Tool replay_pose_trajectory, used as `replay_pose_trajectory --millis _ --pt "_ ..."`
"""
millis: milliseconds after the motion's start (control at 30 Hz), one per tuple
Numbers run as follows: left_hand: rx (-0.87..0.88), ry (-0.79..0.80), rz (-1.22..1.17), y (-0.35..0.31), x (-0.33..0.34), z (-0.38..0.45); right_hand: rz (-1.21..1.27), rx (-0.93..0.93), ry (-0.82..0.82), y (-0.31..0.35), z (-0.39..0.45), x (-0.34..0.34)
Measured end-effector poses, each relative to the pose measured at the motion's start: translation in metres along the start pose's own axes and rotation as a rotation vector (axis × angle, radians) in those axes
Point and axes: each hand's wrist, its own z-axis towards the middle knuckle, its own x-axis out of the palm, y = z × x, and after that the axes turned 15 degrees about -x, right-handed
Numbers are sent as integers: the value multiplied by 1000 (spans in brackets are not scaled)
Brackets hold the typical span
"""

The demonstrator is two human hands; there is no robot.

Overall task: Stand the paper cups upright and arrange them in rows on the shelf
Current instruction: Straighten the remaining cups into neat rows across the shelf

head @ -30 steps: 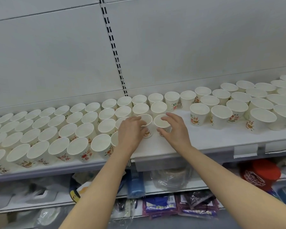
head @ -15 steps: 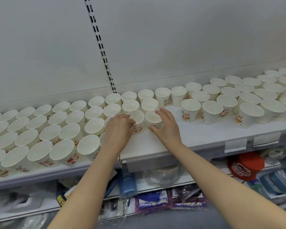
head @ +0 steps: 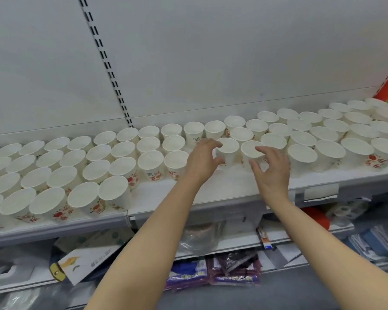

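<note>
The step in hand looks like taking 2 upright paper cups from the middle of the shelf to slot them into the rows. The left hand curls around the left cup, its fingers over the far rim and its thumb at the near wall, so it appears to be grasping it. The right hand reaches to the right cup; its index finger lies over the rim and the thumb points at the near wall, fingers spread and loose, and whether it has truly closed on the cup I cannot tell. The 2 cups stand side by side, touching or nearly so.

To the left, the packed rows run from the far wall to the near edge, every cup mouth up. To the right, the looser group stands upright too, less evenly spaced. Between them, near the front edge, the shelf is bare.

Every cup whose inside shows is empty, showing only white.

The next move calls for a light, even grip on each thin wall, then setting both down flush beside the last cup of the left rows without nudging the neighbours
</note>
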Motion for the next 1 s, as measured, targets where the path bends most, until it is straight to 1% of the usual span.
replay_pose_trajectory --millis 67,133,333,467,567,667,800,900,1000 --pt "-29 15 31 -6 14 10 11 -8 54 -15 4 -5" --pt "-46 -11 46 -10 19 14 10 -32 99 -27 7 -8" --pt "-58 -119 -27 -6 0 -2 -5 -73 181 -35 16 -5" --pt "-38 -153 -81 6 -23 -37 -10 -87 191 -33 18 -5" --pt "-61 -180 -165 21 -44 -66 78 -73 161 -30 15 -11" --pt "-106 -244 -229 43 -71 -95 206 -84 120 -15 6 -20" --pt "-182 -284 -222 84 -100 -129 279 -134 186 23 -8 -17" --pt "-196 -295 -145 104 -108 -141 314 -176 252 56 -15 1" --pt "-199 -301 -20 107 -113 -142 363 -220 320 83 -19 23"
